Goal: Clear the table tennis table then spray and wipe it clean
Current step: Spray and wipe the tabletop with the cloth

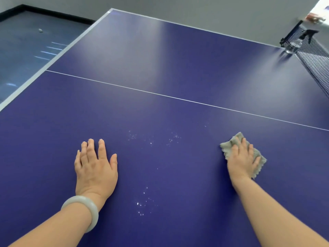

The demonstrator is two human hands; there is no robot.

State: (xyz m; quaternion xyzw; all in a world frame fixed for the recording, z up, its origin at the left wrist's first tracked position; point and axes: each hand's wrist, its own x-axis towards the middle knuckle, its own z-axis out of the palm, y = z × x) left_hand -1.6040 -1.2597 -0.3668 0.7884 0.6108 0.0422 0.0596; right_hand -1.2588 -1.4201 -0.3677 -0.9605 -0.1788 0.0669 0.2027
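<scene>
On the near half of the blue table (178,72), the wiping step looks to be in hand: nothing sits on this half except a spray bottle (295,42) parked at the far right corner, just beside the net (316,68), so the clearing and spraying seem done here. Small droplets (142,202) lie scattered on the surface between the two hands, some nearer the white centre line (160,93) and some closer to the person. The right hand (243,157) lies flat on a grey cloth (229,150), fingers spread and fairly straight, pressing it onto the table and not pinching it; the cloth's edges show round the palm. The left hand (96,164) rests palm down on the bare surface, fingers straight and holding nothing, a pale bangle (85,209) on the wrist. Next, I judge, the cloth needs sweeping leftward across the droplets, with steady downward pressure, while the left hand braces or moves aside.
</scene>
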